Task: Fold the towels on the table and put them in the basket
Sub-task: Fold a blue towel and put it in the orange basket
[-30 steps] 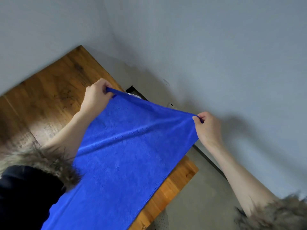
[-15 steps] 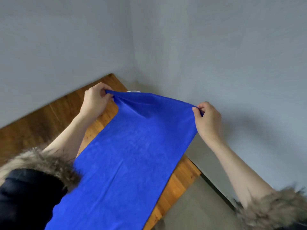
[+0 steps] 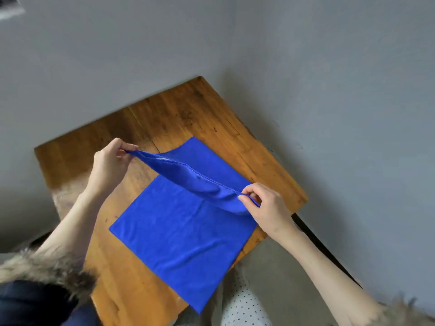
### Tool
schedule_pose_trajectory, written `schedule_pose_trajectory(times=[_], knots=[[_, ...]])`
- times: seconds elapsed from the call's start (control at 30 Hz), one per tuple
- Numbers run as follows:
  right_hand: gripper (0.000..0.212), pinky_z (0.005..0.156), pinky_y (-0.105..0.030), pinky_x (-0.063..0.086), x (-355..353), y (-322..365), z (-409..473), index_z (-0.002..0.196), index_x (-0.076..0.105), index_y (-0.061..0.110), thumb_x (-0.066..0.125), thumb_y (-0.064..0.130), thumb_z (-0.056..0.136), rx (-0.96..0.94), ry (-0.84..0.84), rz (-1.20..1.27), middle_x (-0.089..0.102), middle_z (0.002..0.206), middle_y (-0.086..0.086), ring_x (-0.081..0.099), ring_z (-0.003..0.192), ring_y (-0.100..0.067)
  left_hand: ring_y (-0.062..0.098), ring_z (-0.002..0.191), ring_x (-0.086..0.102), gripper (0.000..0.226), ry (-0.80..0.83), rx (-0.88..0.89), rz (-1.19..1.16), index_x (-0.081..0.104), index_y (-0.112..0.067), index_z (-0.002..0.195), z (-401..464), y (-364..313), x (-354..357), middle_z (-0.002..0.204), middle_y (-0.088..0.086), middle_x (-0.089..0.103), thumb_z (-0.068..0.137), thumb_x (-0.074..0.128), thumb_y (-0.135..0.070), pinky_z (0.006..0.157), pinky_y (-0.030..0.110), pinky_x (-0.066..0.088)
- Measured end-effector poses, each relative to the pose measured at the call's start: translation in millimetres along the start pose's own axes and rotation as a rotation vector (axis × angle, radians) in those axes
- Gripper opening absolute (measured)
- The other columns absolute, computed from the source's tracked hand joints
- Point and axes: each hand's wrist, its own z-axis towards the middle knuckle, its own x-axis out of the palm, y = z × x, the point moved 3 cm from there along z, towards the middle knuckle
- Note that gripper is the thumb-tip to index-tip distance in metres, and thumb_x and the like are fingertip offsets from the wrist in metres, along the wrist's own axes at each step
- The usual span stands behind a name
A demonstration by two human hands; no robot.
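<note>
A blue towel [image 3: 186, 234] lies spread on the wooden bench [image 3: 188, 114], most of it below and between the two hands, its near corner hanging over the bench edge. The left hand [image 3: 109, 161] pinches one corner of the stitched edge between thumb and curled fingers; the right hand [image 3: 266, 205] pinches the other corner the same way. Between the hands that edge is lifted off the cloth beneath, sagging slightly.
</note>
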Motion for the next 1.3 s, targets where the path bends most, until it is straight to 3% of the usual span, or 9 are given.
schedule_pose_trajectory(times=[0.1,0.23,0.37,0.47,0.63,0.83,0.93,1.17,1.3], knots=[[0.009,0.059,-0.018,0.038,25,16,-26,0.079,0.059,0.012,0.065,0.015,0.085,0.018,0.098,0.036,0.053,0.066,0.0,0.046,0.067,-0.014,0.022,0.079,0.061,0.019,-0.052,-0.059,-0.066,0.061,-0.005,0.091,-33,27,-18,0.099,0.003,0.066,0.084,0.051,0.01,0.068,0.004,0.044],[0.013,0.06,-0.016,0.035,75,20,-56,0.076,0.056,0.015,0.064,0.021,0.085,0.059,0.243,-0.009,0.042,0.061,0.007,0.042,0.064,-0.009,0.021,0.08,0.061,0.022,-0.057,-0.145,-0.064,0.059,-0.014,0.089,-83,67,-13,0.098,0.004,0.064,0.085,0.051,0.006,0.064,0.014,0.046],[0.014,0.089,-0.023,0.037,142,2,-93,0.085,0.056,0.01,0.055,0.023,0.091,0.173,0.524,-0.098,0.051,0.109,0.002,0.045,0.108,-0.016,0.02,0.089,0.059,0.023,0.129,-0.267,0.026,0.061,-0.014,0.089,-132,108,13,0.098,0.007,0.063,0.083,0.05,0.005,0.07,0.03,0.043],[0.016,0.112,-0.032,0.02,176,-15,-115,0.084,0.044,0.013,0.048,0.024,0.095,0.289,0.692,-0.135,0.014,0.155,-0.006,0.009,0.144,-0.02,0.022,0.087,0.058,0.022,0.28,-0.309,0.085,0.058,-0.018,0.087,-156,131,26,0.1,0.006,0.063,0.086,0.051,0.003,0.074,0.029,0.041],[0.018,0.115,-0.049,0.01,195,-32,-121,0.087,0.037,0.014,0.041,0.027,0.098,0.321,0.828,-0.324,-0.014,0.157,-0.007,-0.009,0.145,-0.027,0.027,0.096,0.056,0.019,0.418,-0.207,0.238,0.057,-0.013,0.097,-160,140,37,0.113,0.006,0.058,0.086,0.051,0.002,0.078,0.039,0.046],[0.028,0.115,-0.051,0.004,192,-53,-103,0.117,0.046,0.009,0.034,0.026,0.099,0.165,0.823,-0.642,-0.013,0.157,-0.009,-0.006,0.145,-0.027,0.028,0.123,0.047,0.031,0.508,-0.015,0.375,0.059,-0.003,0.11,-155,145,53,0.135,0.013,0.048,0.081,0.052,0.006,0.081,0.038,0.047],[0.029,0.115,-0.048,0.005,181,-69,-69,0.118,0.047,0.008,0.037,0.023,0.096,0.129,0.79,-0.723,-0.01,0.157,-0.01,-0.005,0.145,-0.029,0.033,0.129,0.044,0.035,0.523,0.041,0.437,0.061,-0.001,0.114,-155,147,59,0.137,0.018,0.047,0.08,0.056,0.005,0.095,0.044,0.045],[0.026,0.115,-0.045,0.012,160,-97,30,0.116,0.052,0.01,0.043,0.02,0.094,0.037,0.747,-0.809,-0.005,0.158,-0.003,-0.001,0.145,-0.023,0.041,0.109,0.06,0.028,0.386,0.1,0.536,0.071,-0.01,0.105,-160,129,76,0.12,0.022,0.062,0.077,0.075,-0.011,0.085,0.048,0.052],[0.016,0.108,-0.041,0.027,143,-85,27,0.1,0.056,0.006,0.05,0.019,0.094,0.088,0.479,-0.64,0.02,0.155,-0.008,0.022,0.141,-0.025,0.035,0.099,0.064,0.017,0.287,0.116,0.519,0.074,-0.013,0.09,-155,117,79,0.104,0.014,0.069,0.074,0.078,-0.011,0.073,0.041,0.051]])
